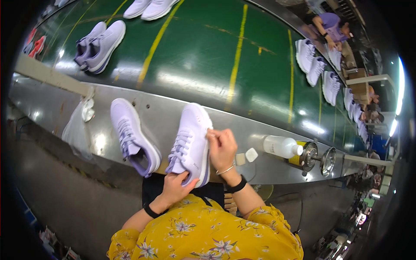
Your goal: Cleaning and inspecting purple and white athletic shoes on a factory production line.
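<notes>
Left hand (175, 190) grips lavender shoe (190, 134); right hand (222, 151) curls closed at its edge; white bottle (278, 146), contents unclear.

A broad green conveyor belt (203, 65) crossed by yellow lines (238, 47) runs beyond a grey metal counter (160, 121), light glinting off both. Below lies a dull grey floor (95, 212). Bright tube lights (401, 86) shine at far right; a pale rail (52, 78) slants at left.
</notes>
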The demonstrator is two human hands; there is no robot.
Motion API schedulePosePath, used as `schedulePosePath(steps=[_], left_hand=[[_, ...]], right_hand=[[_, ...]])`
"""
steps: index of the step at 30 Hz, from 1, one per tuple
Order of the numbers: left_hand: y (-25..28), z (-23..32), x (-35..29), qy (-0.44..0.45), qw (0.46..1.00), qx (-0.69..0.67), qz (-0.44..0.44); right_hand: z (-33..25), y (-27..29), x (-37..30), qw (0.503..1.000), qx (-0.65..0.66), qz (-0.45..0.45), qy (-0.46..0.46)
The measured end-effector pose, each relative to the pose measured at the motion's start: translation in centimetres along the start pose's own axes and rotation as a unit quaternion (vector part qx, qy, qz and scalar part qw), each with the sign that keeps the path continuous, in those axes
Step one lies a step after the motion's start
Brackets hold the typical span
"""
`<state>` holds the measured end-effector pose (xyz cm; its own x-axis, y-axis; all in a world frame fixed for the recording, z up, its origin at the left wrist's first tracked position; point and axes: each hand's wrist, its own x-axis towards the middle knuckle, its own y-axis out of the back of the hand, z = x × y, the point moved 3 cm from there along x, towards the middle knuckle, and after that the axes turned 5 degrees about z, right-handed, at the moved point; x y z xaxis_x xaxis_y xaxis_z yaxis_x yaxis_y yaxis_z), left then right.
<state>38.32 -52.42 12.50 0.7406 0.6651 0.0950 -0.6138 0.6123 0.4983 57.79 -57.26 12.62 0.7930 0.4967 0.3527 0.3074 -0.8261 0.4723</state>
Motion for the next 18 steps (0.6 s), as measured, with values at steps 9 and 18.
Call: schedulePosePath(steps=[9,18], left_hand=[[-0.3,-0.1,0.1,0.017,0.998,-0.019,-0.051],[1.1,3.3,2.2,-0.155,0.957,0.182,-0.163]], right_hand=[[2.0,-6.8,8.1,0.992,0.003,-0.114,-0.051],[8.8,-5.4,7.4,0.908,0.19,-0.159,-0.337]])
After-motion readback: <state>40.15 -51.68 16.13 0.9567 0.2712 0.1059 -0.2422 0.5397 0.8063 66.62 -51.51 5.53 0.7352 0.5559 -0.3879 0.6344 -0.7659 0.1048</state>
